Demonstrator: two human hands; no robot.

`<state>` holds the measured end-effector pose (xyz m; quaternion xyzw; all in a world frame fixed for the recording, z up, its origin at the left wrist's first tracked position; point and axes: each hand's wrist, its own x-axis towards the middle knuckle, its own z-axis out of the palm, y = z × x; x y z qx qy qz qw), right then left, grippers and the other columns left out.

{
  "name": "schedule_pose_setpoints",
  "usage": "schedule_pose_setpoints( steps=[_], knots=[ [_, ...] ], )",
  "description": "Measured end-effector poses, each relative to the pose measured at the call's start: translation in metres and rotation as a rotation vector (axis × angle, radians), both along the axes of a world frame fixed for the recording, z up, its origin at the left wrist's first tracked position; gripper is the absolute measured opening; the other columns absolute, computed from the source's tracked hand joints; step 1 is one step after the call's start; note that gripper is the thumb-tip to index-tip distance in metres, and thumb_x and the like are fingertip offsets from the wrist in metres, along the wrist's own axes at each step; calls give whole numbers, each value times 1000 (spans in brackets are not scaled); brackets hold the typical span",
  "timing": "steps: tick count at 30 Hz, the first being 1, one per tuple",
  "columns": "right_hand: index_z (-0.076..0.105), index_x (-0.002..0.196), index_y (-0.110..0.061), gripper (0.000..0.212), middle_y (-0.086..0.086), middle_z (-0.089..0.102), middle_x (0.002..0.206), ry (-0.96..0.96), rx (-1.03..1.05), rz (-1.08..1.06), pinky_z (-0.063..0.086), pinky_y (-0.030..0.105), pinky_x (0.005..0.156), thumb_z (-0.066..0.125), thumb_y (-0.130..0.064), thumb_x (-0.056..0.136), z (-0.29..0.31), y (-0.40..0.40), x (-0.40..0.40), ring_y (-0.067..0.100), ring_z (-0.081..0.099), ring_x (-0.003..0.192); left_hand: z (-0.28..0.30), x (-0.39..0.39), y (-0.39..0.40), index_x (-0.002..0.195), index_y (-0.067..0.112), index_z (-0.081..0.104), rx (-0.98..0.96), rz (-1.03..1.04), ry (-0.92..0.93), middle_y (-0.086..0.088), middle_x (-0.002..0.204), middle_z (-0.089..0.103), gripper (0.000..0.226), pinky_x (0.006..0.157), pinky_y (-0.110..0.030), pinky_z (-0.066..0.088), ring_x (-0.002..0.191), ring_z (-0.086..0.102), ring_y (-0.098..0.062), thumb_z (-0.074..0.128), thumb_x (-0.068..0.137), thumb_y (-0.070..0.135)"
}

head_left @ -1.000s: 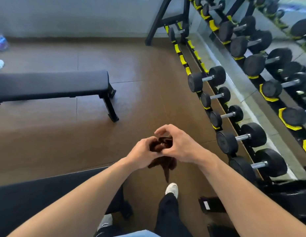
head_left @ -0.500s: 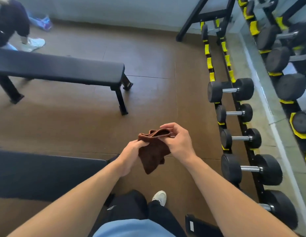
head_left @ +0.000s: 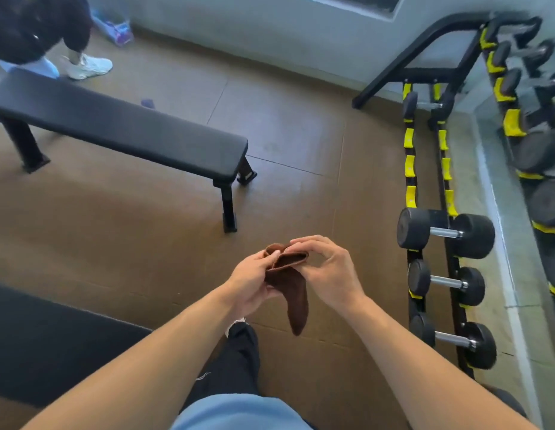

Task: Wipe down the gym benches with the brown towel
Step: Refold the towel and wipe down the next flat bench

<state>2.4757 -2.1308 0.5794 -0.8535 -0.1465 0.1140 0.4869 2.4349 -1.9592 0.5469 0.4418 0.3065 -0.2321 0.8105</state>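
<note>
The brown towel (head_left: 290, 287) hangs in front of me, folded at its top, one end drooping down toward the floor. My left hand (head_left: 249, 282) grips its left side with curled fingers. My right hand (head_left: 327, 268) pinches the folded top edge between thumb and fingertips. A black flat bench (head_left: 121, 128) stands across the floor at upper left. A second black bench (head_left: 43, 342) lies close by at lower left, its right end beside my left forearm.
A dumbbell rack (head_left: 440, 231) with black dumbbells and yellow cradles runs along the right side in front of a mirror. Another person (head_left: 37, 29) stands behind the far bench at top left. Brown floor lies between the benches.
The view has swung left and up, bringing the far bench and the other person further into frame. The towel went from bunched between both hands to opened, then to a fold hanging longer.
</note>
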Motion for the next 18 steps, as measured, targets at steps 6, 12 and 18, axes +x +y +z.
schedule_pose_setpoints(
  steps=[6, 12, 18],
  knots=[
    [79, 100, -29, 26, -13, 76, 101, -97, -27, -54, 56, 24, 91, 81, -7, 85, -3, 33, 89, 6, 69, 101, 7, 103, 30, 124, 17, 63, 54, 155, -26, -14, 114, 73, 29, 91, -52, 58, 106, 70, -31, 41, 110, 30],
    [78, 98, -34, 15, -14, 77, 91, 191, -105, 148, 53, 18, 76, 72, -20, 96, 6, 70, 197, 6, 71, 87, 11, 187, 77, 126, 17, 64, 38, 87, -44, -16, 117, 73, 29, 94, -57, 57, 109, 71, -34, 55, 104, 33],
    [79, 97, -32, 16, -16, 77, 89, 258, -34, 147, 53, 17, 76, 72, -18, 97, -12, 104, 303, 2, 69, 86, -2, 260, 102, 123, 22, 67, 140, -37, -20, -13, 113, 75, 27, 101, -58, 52, 117, 65, -33, 44, 109, 19]
  ],
)
